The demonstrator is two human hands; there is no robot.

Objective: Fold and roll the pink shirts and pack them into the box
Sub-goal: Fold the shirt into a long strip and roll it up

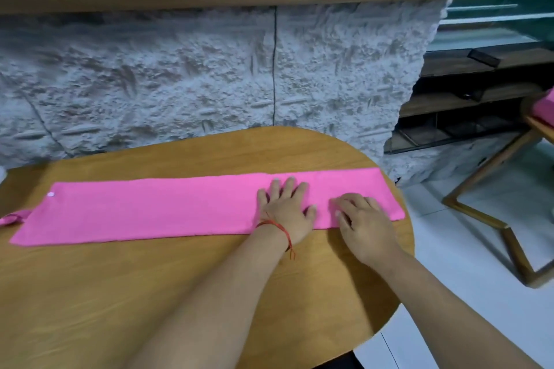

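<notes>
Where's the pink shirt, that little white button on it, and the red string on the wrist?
pink shirt (150,210), head view, flat middle of the folded strip.
white button (51,194), head view, its centre, near the strip's left end.
red string (277,226), head view, the strand across the wrist.

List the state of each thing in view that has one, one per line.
pink shirt: folded into a long strip, flat on the table, not yet rolled.
left hand: palm flat on the shirt, fingers spread.
right hand: on the shirt near its right end, fingers bent; pinching or not, cannot tell.
second pink cloth: at the right edge, mostly cut off.
</notes>
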